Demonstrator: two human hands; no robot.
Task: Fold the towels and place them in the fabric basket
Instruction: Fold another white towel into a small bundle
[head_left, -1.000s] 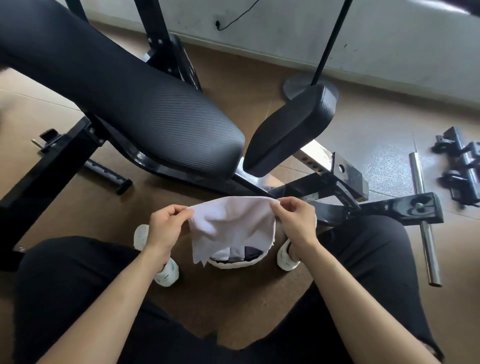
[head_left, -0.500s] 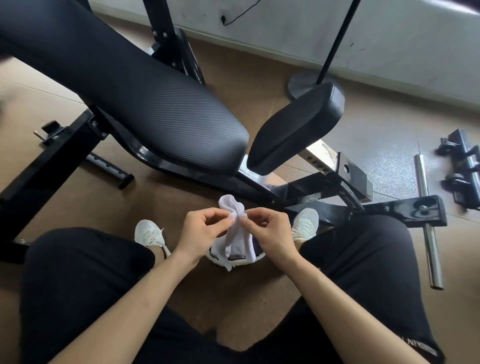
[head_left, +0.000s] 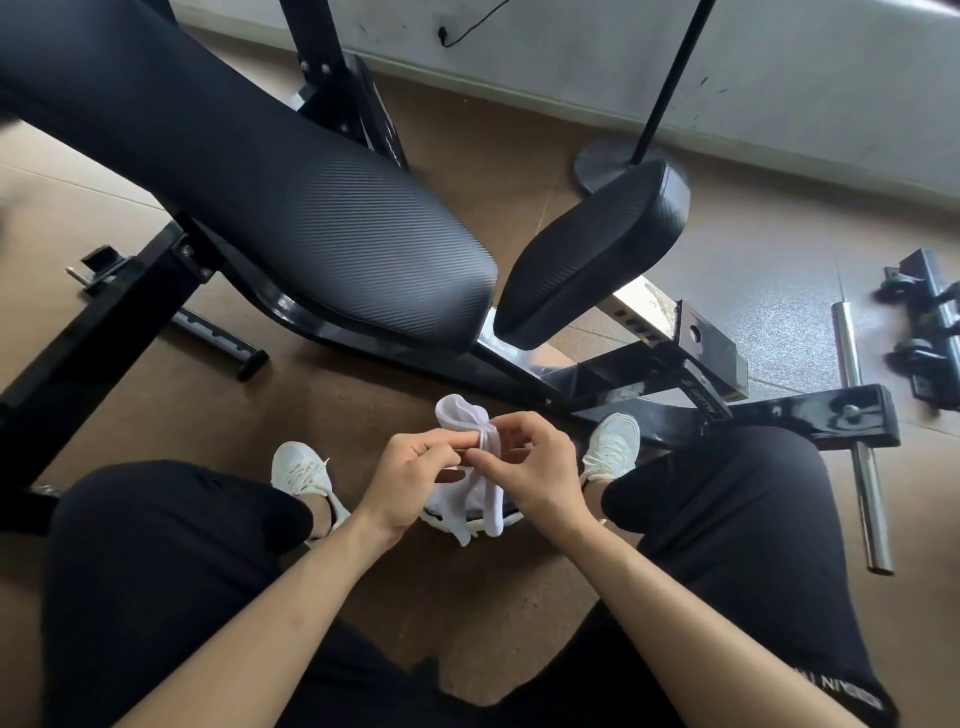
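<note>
Hands meet mid-frame: your left hand and right hand each pinch the small white cloth towel, fingertips nearly touching. It's bunched, top puffing up at 12 o'clock, tail hanging at 6 over the mostly hidden white fabric basket, btwn your white sneakers. Black padded weight bench at 11.

Soft, even daylight filled the room, brightest at the upper right, where the wall washed out pale. A dull sheen lay on the padded seat and the steel bar. Shadows on the floor were faint. The wide lens bowed lines near the edges, and the left edge was blurred.
</note>
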